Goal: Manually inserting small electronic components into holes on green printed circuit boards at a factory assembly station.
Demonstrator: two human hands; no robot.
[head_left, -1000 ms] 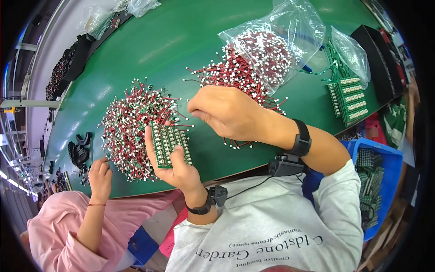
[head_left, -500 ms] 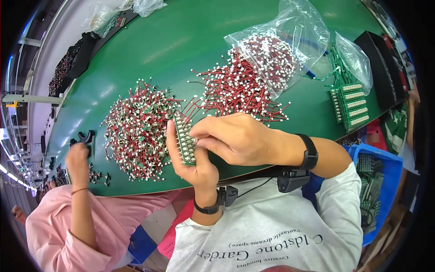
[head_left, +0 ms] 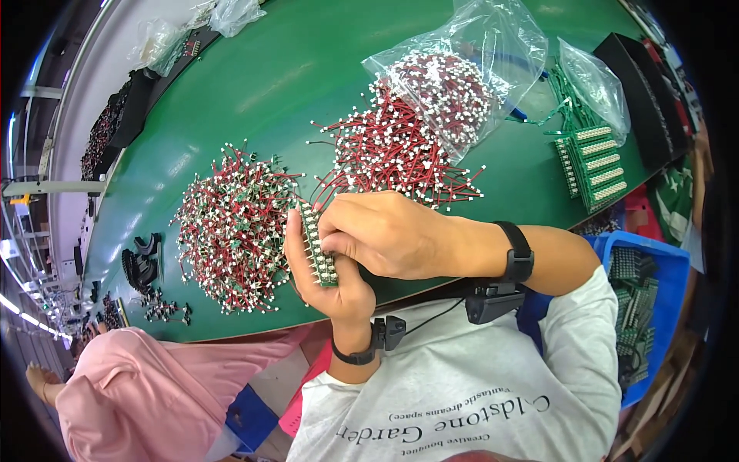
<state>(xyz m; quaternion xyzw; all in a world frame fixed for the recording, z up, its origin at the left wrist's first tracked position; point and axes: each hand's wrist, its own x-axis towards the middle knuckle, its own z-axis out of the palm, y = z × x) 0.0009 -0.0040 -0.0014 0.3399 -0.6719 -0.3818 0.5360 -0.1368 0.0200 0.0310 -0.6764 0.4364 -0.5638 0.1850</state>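
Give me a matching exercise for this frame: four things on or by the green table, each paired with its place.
Things:
1. green board strip
2. clear bag
3. blue bin
4. black clips

Places:
A. off the table's right edge, holding green boards
B. near the table's left end, beside the wired pile
C. held edge-on between the left hand and the right hand
D. far side of the table, part-filled with red wires

Pairs: 1-C, 2-D, 3-A, 4-B
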